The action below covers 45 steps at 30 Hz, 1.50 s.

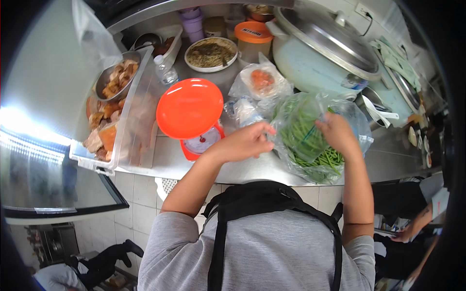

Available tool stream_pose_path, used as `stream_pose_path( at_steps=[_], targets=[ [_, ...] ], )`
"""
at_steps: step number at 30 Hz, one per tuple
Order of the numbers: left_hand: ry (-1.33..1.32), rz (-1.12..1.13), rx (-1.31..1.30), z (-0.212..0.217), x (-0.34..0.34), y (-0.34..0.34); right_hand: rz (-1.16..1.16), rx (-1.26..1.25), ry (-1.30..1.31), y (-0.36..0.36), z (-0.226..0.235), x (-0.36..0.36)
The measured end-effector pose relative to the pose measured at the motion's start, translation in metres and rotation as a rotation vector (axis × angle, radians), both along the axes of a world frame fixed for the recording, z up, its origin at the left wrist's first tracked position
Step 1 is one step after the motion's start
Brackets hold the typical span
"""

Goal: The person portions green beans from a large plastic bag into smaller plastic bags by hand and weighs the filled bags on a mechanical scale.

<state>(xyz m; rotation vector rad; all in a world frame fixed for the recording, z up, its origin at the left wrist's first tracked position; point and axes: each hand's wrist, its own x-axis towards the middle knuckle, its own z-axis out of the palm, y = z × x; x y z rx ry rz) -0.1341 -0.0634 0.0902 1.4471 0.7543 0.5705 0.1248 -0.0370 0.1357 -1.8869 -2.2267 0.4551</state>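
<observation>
While your right grip pinches a transparent plastic bag over slender green beans, your left grip hovers, fingers apart, to their left.

Left hand: fingers parted, pointing right | right hand: fingers curled, leftward | forearms: reaching far

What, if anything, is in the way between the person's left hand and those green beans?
Only clear plastic, it seems: the large bag around the green beans, and a smaller bag pinched in the right hand over them. Nothing bulky visibly separates the left hand from them.
</observation>
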Motion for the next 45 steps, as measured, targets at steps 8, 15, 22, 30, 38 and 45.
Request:
stream_pose_path(
  at_steps=[8, 15, 22, 30, 38, 45],
  targets=[
    [0.483, 0.930, 0.018, -0.065, -0.129, -0.058, 0.129, 0.122, 0.733, 0.024, 0.071, -0.058],
    [0.544, 0.983, 0.515, -0.104, -0.157, -0.030, 0.166, -0.350, 1.000, 0.056, 0.034, -0.172],
    [0.387, 0.999, 0.346, -0.098, -0.143, -0.008, 0.049, -0.486, 1.035, 0.073, 0.002, -0.218],
    [0.458, 0.902, 0.304, -0.098, -0.148, 0.020, 0.007, -0.236, 0.480, 0.087, -0.007, -0.216],
    [0.306, 0.894, 0.139, -0.103, -0.162, 0.018, 0.069, -0.164, 0.395, 0.080, -0.009, -0.198],
    [0.202, 0.923, 0.051, -0.092, -0.171, 0.006, -0.062, -0.131, 0.406, 0.056, 0.005, -0.191]
  ],
)
